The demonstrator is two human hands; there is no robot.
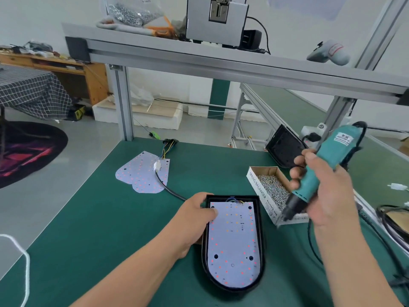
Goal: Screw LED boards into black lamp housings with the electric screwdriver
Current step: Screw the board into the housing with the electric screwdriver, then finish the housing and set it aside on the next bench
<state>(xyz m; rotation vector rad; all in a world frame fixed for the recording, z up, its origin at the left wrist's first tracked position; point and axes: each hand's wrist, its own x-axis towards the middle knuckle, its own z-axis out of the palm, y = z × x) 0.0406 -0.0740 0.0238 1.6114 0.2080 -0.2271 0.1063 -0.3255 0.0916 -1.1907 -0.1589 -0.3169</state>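
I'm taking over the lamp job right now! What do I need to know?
Left hand holds the housing at its far left corner, thumb on the board seated inside.
Right hand grips the screwdriver, tip down at the screw box.
Spare boards lie far left on the mat; a second housing leans behind the box.
Done: board is in. Left: pick up screws and drive them; which holes are filled I cannot tell.

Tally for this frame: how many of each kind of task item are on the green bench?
LED boards: 2 at least, the seated LED board and the loose LED board, which may be two overlapped
Black lamp housings: 2, the near housing and the rear housing
Electric screwdriver: 1
Screw box: 1
Total: 6 at least
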